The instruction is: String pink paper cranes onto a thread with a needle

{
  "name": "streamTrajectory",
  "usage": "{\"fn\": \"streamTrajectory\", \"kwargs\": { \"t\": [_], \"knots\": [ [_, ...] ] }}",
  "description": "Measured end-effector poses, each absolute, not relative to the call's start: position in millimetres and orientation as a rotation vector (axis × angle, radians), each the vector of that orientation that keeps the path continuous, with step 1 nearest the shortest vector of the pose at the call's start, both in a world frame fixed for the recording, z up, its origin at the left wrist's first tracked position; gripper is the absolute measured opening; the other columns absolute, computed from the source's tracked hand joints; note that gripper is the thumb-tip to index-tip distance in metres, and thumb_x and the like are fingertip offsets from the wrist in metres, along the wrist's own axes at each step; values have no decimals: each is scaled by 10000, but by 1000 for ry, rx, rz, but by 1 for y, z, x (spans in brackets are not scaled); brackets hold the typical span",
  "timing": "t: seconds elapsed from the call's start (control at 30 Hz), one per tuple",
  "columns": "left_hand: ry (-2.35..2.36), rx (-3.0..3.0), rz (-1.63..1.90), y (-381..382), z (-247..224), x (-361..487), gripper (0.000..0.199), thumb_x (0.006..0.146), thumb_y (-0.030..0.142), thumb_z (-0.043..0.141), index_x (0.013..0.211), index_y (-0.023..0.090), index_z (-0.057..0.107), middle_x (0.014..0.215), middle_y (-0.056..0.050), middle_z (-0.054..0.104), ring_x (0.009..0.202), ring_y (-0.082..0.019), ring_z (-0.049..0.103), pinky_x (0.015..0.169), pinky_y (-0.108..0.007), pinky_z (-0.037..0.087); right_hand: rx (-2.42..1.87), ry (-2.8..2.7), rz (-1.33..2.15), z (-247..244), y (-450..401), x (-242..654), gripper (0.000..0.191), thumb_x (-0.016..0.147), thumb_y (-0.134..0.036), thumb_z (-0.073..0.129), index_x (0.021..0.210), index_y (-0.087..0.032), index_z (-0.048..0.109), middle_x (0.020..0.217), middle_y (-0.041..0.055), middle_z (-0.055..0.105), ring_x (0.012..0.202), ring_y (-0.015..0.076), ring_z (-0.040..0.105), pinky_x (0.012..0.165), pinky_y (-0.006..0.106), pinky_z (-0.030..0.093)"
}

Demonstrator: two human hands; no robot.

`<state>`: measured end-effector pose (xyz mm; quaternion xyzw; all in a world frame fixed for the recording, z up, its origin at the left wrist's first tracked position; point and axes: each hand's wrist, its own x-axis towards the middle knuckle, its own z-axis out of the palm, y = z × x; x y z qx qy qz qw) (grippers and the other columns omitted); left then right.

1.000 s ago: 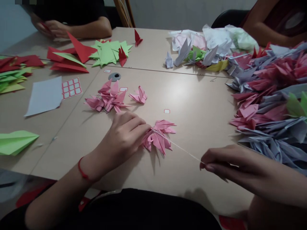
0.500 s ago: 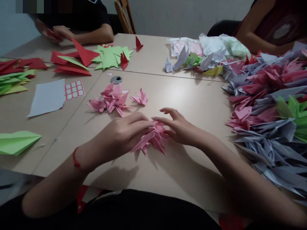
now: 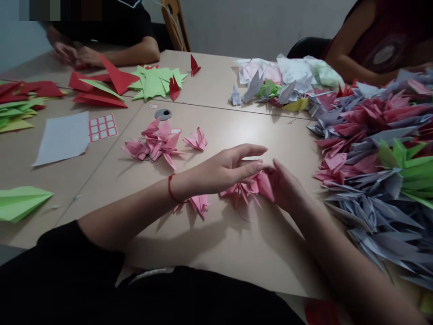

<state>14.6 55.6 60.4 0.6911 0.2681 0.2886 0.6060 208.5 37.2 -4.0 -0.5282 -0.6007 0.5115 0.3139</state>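
**Left hand**: open, fingers stretched rightward over the pale wood-toned worktop, fingertips just above the nearby cluster; a red string bracelet circles the wrist.

**Right hand**: curved, fingers bent down against the right end of the cluster; whether it grips the paper cannot be told.

**Cluster of pink origami paper cranes**: lies between the hands, long axis running left to right, nearer the right hand; a thin thread trails below it.

**Single pink paper crane**: just below the left wrist in view, left of the cluster.

**Loose group of pink paper cranes**: farther across the worktop, beyond the left hand.

**Heap of grey and pink paper cranes**: dense mass along the right side, near the right hand.

**Co-worker's hands**: at the far left, apart from the person's own, beyond red and green folded paper shapes.
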Motion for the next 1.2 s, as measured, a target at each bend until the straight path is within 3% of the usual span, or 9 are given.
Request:
{"fn": "streamTrajectory", "kwargs": {
  "t": [0.1, 0.23, 0.4, 0.63, 0.73, 0.87, 0.97, 1.03, 1.2],
  "knots": [
    [647, 1694, 650, 56, 56, 1, 344, 908, 207, 489, 1251, 232, 500, 1356, -72, 516, 1262, -226, 492, 933, -360, 545, -1465, -1173, 1561, 0, 26, 221, 540, 885, -608, 275, 1047, -178, 558, 980, 130, 674, 817, 232, 678, 650, 378, 551],
    [850, 2081, 537, 53, 52, -22, 379, 873, 334, 550, 1236, 232, 513, 1307, -72, 550, 1232, -221, 505, 980, -375, 480, -1495, -1020, 1656, 6, 19, 227, 494, 707, -343, 719, 1137, -225, 507, 1137, 91, 614, 839, 159, 650, 648, 265, 535],
    [1019, 2416, 131, 49, 38, -14, 682, 755, 366, 684, 1331, 134, 403, 1307, -187, 522, 1201, -326, 486, 946, -468, 428, -1546, -986, 1864, 23, 29, 228, 397, 774, -339, 640, 1139, -221, 538, 1200, 123, 599, 640, 125, 633, 415, 209, 461],
    [979, 2370, 4, 64, 27, -3, 559, 809, 343, 586, 1312, 149, 439, 1162, -149, 629, 1010, -251, 614, 800, -332, 477, -1833, -1261, 1864, 36, 62, 273, 475, 781, -593, 547, 1076, -222, 582, 1028, 120, 684, 487, 133, 600, 263, 190, 236],
    [970, 2319, 119, 73, 39, -21, 598, 833, 393, 566, 1363, 182, 385, 1272, -127, 580, 1083, -211, 596, 832, -287, 473, -2049, -1426, 1513, 42, 69, 295, 494, 779, -609, 540, 1058, -201, 561, 1125, 154, 644, 545, 146, 622, 338, 219, 342],
    [1148, 2274, 218, 75, 60, -63, 418, 904, 321, 439, 1307, 215, 466, 1251, -77, 604, 1086, -175, 601, 851, -268, 479, -2124, -1731, 735, 49, 53, 288, 542, 867, -569, 408, 1129, -112, 534, 1154, 247, 574, 944, 297, 616, 656, 376, 482],
    [1034, 2347, 25, 66, 62, -93, 524, 822, 360, 584, 1322, 264, 462, 1342, -63, 541, 1133, -200, 580, 896, -279, 477, -1598, -2078, 314, 42, 22, 252, 443, 886, -468, 463, 1188, -147, 504, 1159, 197, 560, 1112, 321, 523, 909, 480, 416],
    [970, 2383, -40, 57, 54, -105, 682, 733, 371, 687, 1353, 245, 432, 1340, -88, 540, 1154, -236, 565, 899, -300, 486, -1340, -2352, 403, 30, 1, 224, 463, 872, -413, 529, 1281, -224, 424, 1309, 169, 466, 1205, 314, 457, 965, 508, 385],
    [1063, 2429, 146, 49, 25, -111, 333, 855, 249, 516, 1176, 227, 602, 1204, -82, 621, 1127, -219, 561, 941, -349, 467, -1372, -2535, 79, -2, -18, 197, 482, 829, -311, 605, 1270, -231, 426, 1331, 198, 454, 1213, 375, 428, 971, 607, 277]
  ]
}}
